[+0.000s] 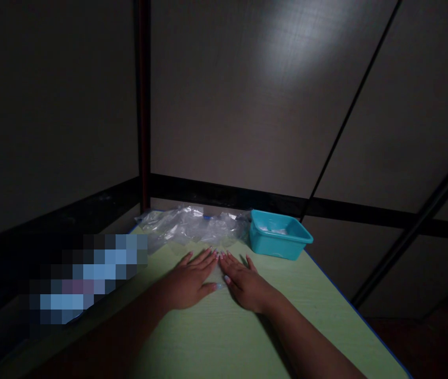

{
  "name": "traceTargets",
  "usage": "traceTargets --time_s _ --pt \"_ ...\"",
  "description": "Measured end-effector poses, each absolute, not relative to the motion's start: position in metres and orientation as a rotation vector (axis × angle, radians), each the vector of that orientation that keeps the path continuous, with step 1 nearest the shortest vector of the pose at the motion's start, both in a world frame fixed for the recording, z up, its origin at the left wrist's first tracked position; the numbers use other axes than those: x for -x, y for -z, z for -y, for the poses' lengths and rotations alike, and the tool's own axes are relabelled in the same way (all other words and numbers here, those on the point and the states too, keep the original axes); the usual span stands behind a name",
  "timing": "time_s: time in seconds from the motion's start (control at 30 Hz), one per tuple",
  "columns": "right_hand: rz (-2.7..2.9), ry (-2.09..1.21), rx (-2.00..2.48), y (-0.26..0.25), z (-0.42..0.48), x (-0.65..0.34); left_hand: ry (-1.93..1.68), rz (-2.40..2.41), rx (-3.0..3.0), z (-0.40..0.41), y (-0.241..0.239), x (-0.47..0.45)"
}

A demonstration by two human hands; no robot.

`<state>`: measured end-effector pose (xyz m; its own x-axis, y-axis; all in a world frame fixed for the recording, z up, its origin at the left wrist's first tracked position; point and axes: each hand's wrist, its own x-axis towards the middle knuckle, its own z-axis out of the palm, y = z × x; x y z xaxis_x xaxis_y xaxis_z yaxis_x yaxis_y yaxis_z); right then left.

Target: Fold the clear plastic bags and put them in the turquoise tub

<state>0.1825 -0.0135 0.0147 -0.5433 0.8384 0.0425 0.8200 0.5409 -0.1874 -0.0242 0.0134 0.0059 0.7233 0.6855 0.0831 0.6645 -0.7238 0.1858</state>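
Note:
My left hand [190, 282] lies flat with its fingers stretched forward and its thumb pointing inward. Opposite it, my right hand [247, 284] rests palm down, fingers extended, the fingertips of both hands meeting near the middle. Between and partly under them shows a thin, pale, translucent sheet [216, 275]; its kind and full outline are hidden by the hands. Both hands press on the light green table [208, 342]. Just beyond the fingertips lies crumpled clear plastic [184, 223], spread along the far edge.
A turquoise plastic basket [277, 245] stands at the far right corner, with something white [273, 230] inside. Dark-framed panels [227, 105] rise behind the table. A blurred-out blue patch [100, 271] covers the left edge. The table's blue right edge runs diagonally toward me.

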Motion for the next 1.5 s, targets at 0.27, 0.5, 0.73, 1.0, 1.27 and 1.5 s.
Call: traceTargets --time_s 0.27,0.5,0.73,1.0,1.27,1.5 --pt "2.638 -0.243 1.473 -0.012 0.012 -0.183 -0.259 -1.056 -2.792 -0.014 -0.002 0.024" --pt "2.613 -0.218 1.557 -0.010 0.012 -0.186 -0.188 -1.056 -2.774 -0.014 -0.001 0.026" --pt "2.551 -0.184 1.757 -0.012 0.013 -0.190 -0.149 -1.056 -2.803 -0.015 -0.003 0.026" --pt "2.468 -0.179 1.881 -0.012 0.015 -0.190 -0.139 -1.075 -2.804 -0.012 -0.005 0.026" --pt "2.479 -0.139 1.641 -0.021 0.017 -0.182 -0.168 -1.059 -2.785 -0.015 -0.001 0.026" --pt "2.643 -0.203 1.564 -0.016 0.020 -0.171 -0.184 -1.076 -2.789 -0.015 0.001 0.027"
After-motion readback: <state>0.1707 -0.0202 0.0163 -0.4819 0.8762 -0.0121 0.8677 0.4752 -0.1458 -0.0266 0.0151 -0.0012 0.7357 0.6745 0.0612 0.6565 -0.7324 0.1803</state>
